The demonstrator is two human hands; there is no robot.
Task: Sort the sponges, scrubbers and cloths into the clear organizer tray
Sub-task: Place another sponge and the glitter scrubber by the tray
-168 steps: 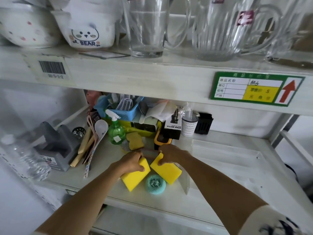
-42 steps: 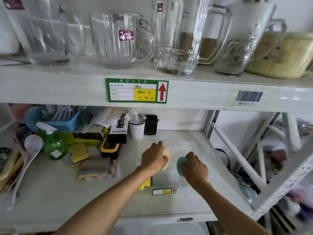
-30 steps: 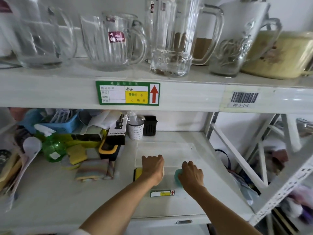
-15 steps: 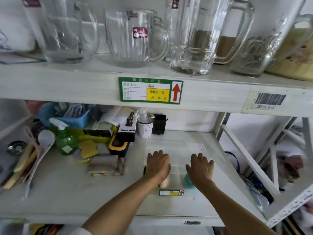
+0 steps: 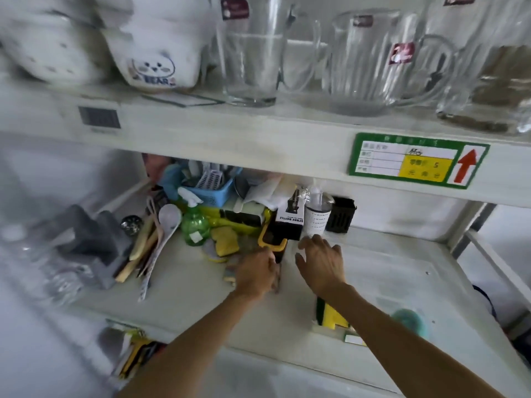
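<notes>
The clear organizer tray lies on the right half of the lower shelf. In its near end rest a yellow sponge with a dark green edge and a teal scrubber. My left hand is left of the tray, fingers curled down over a stack of striped cloths, which it mostly hides. My right hand hovers beside it at the tray's left edge, fingers spread and holding nothing. Another yellow sponge lies just behind. The view is blurred.
A green spray bottle, a black and yellow holder, a boxed spray bottle and a blue basket crowd the back. Spoons and wooden utensils lie at the left. Glass jugs stand on the shelf above.
Both hands have left the tray and moved left to the pile of cloths. The yellow sponge and teal scrubber stay in the tray. My view has swung left.
</notes>
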